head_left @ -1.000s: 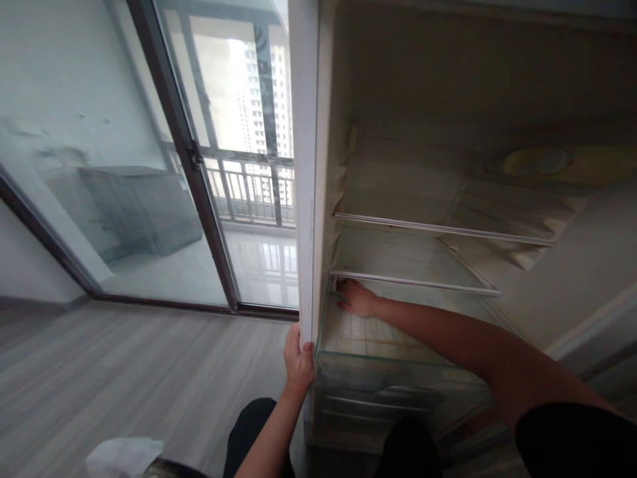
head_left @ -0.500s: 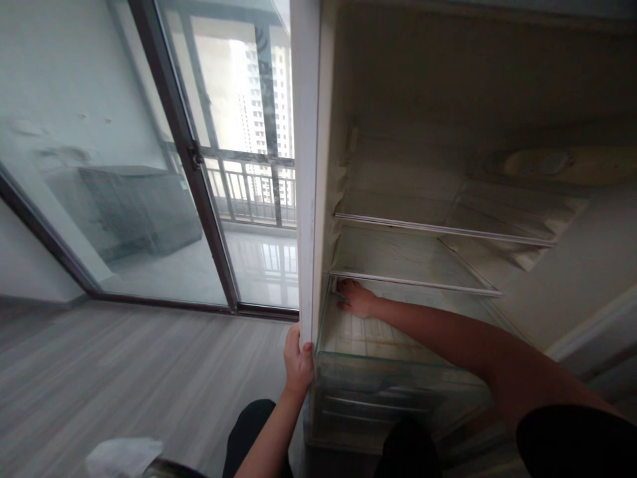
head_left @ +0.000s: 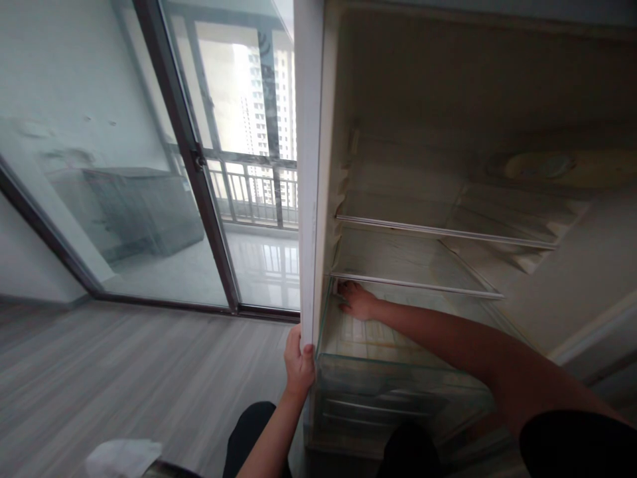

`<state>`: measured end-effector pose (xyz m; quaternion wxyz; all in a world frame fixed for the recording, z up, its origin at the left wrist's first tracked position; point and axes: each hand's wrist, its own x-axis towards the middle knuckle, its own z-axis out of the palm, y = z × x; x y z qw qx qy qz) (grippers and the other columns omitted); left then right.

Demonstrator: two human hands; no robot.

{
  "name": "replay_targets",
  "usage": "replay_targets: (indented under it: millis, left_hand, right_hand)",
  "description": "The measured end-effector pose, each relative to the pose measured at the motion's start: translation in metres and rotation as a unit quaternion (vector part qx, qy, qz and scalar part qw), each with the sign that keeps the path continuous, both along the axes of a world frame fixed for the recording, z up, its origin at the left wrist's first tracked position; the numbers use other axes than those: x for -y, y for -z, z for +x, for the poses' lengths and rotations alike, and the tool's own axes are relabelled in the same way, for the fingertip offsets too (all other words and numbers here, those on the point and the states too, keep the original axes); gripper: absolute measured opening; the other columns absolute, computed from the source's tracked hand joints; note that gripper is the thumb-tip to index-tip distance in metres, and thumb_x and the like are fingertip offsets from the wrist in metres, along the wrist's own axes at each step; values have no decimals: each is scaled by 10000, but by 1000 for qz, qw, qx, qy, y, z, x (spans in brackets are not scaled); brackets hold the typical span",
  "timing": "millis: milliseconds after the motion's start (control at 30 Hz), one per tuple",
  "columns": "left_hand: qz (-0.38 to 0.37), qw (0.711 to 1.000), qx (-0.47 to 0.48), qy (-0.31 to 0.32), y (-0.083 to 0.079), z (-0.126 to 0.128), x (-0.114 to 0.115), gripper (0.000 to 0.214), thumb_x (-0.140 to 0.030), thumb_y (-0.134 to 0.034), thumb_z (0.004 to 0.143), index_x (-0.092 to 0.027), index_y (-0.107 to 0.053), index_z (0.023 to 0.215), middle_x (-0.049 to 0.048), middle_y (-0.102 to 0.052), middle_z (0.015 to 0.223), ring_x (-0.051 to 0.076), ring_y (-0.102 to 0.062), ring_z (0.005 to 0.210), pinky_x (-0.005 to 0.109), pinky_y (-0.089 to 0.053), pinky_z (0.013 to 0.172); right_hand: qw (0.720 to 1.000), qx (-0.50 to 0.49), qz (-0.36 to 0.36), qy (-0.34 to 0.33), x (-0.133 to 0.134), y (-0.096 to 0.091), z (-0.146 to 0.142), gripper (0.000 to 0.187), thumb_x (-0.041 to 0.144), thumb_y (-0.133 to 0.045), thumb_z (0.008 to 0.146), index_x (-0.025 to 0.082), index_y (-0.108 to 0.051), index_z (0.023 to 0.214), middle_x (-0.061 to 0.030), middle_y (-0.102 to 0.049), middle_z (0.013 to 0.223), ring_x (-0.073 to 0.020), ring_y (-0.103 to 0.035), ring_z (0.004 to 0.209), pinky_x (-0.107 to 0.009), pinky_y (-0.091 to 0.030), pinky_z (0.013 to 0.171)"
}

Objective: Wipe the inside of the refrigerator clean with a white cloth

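Observation:
An open fridge [head_left: 318, 199] stands in front of me, its shelves bare. My left hand [head_left: 298, 362] is closed round the front edge of the fridge's left side wall, low down. My right hand [head_left: 355, 300] reaches deep inside and rests on the lowest glass shelf [head_left: 378, 338], under a white-rimmed shelf [head_left: 418, 284]. Its fingers are bunched together against the left inner wall, with a small pale thing at the fingertips that I cannot make out.
A drawer [head_left: 378, 405] sits below the glass shelf. Another shelf [head_left: 442, 231] hangs higher up. Left of the fridge are a sliding glass door [head_left: 194, 166] onto a balcony and a grey wooden floor [head_left: 124, 372]. Something white and crumpled [head_left: 122, 458] lies near my knees.

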<state>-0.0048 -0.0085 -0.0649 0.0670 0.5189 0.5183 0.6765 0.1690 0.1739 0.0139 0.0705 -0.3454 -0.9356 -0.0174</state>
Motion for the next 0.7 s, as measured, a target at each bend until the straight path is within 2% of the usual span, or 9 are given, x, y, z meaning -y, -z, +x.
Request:
replay_targets:
  millis: [367, 567, 700]
  left_hand:
    - [10, 1000, -10, 4, 1, 0, 0, 673, -732, -337, 952, -165, -666, 1105, 124, -675, 1049, 276, -632, 978, 399, -507, 855]
    - [8, 1000, -9, 2, 2, -1, -1, 685, -750, -340, 941, -164, -667, 1081, 120, -677, 1033, 274, -634, 989, 395, -504, 868]
    - [9, 1000, -12, 3, 1, -1, -1, 669, -735, -343, 949, -163, -664, 1081, 115, -674, 1011, 277, -637, 996, 397, -503, 874]
  right_hand:
    - [999, -30, 18, -17, -6, 10, 1, 614, 353, -629, 923, 88, -534, 1468, -214, -531, 1445, -357, -472, 1313, -478, -455, 1041]
    - [1000, -5, 16, -22, -4, 6, 0, 626, 354, -616, 949, 39, -515, 1480, -240, -512, 1471, -363, -440, 1347, -484, -390, 1124]
    - [1000, 1, 3, -8, -2, 3, 0, 633, 382, -598, 956, 60, -506, 1493, -233, -498, 1486, -373, -431, 1352, -486, -424, 1083]
